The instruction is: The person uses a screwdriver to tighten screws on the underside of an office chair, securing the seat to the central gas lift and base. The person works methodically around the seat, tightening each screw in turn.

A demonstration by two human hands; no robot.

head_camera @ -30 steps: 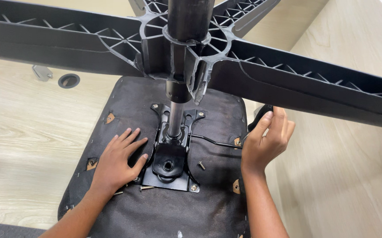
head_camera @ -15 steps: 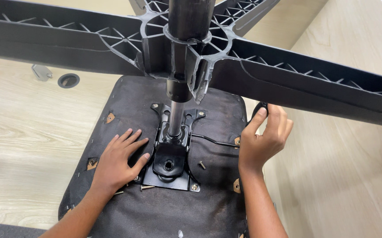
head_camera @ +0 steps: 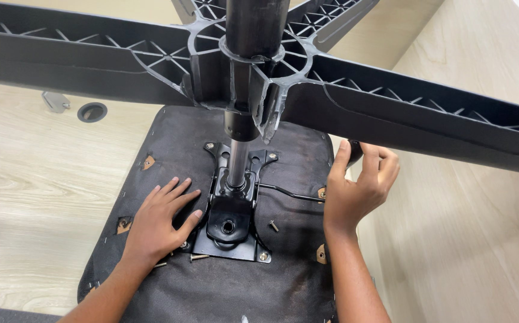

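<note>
Head view is showing an office chair lying upside down on a pale wooden floor (head_camera: 26,179), its black fabric seat underside (head_camera: 211,293) facing up and the five-armed plastic base (head_camera: 391,113) looming close to the camera on the gas column (head_camera: 238,161). At the middle of the seat the black metal mounting plate (head_camera: 229,221) is sitting with bolts showing at its corners, so the mechanism looks largely fixed down. A loose screw (head_camera: 274,225) is lying just beside the plate towards the right edge of the seat, and another screw (head_camera: 199,257) near the plate's front left corner, which suggests some fastening is not yet done. The left hand (head_camera: 161,224) is resting flat and open on the fabric, fingers spread, touching the plate's left side and holding nothing. The right hand (head_camera: 361,188) is curling at the seat's right edge around the black knob of the adjustment lever (head_camera: 289,193); how tightly it is gripping, I cannot tell.
</note>
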